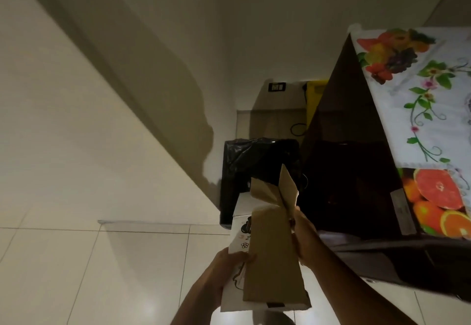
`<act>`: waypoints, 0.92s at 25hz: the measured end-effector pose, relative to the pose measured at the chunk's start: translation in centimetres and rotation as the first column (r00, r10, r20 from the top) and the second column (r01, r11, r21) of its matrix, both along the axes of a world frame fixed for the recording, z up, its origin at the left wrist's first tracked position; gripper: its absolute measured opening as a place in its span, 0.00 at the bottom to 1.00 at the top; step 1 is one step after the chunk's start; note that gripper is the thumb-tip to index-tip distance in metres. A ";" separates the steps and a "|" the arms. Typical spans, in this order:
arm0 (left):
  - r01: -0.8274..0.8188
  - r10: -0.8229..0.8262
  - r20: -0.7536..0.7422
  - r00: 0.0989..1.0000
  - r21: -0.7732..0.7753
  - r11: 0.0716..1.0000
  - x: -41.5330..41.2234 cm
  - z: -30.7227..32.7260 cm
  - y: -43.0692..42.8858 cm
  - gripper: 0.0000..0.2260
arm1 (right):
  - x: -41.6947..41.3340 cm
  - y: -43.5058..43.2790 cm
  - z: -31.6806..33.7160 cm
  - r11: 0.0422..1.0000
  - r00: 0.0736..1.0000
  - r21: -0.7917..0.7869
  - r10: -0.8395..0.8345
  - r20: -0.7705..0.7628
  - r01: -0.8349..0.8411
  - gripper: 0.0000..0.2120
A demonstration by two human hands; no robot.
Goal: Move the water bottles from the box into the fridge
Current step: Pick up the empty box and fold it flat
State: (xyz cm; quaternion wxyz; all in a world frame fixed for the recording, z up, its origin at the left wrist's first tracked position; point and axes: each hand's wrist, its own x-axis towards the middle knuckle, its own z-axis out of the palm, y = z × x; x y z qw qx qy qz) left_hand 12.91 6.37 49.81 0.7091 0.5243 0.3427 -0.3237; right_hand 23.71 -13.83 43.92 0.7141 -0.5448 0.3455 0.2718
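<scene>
A floor of glossy white square tiles (102, 273) meets a plain cream wall (76, 95), and the whole view is strongly tilted. A dark brown fridge (351, 159) stands at the right, with a white cloth printed with fruit and flowers (420, 95) spread over its top. Just beside the fridge on its left is a black bin lined with a crinkled black plastic bag (254, 161). Behind the bin, a black switch plate (277, 86) sits on the wall next to a yellow object (314, 100) that is mostly hidden by the fridge.

Both bare forearms reach up from the bottom edge. The left hand (229, 261) grips the near left side of a cardboard box, white with black print outside and plain brown inside (272, 261), with its fingers curled round the edge. The right hand (303, 238) clasps the box's right edge further up, fingers wrapped over the brown panel.

The box is held in the air between the hands, in front of the bin and the fridge. Its long axis runs nearly straight up the frame, with the near end lowest. The opened brown flaps (277, 192) stick out at the far end, pointing towards the bin. Its inside cannot be seen.
</scene>
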 end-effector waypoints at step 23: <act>-0.084 0.098 -0.109 0.989 0.127 0.988 20.1 -21.0 4.1 0.28 | 11.9 3.5 -16.9 0.826 0.924 -0.424 0.375 -0.076 -0.371 0.09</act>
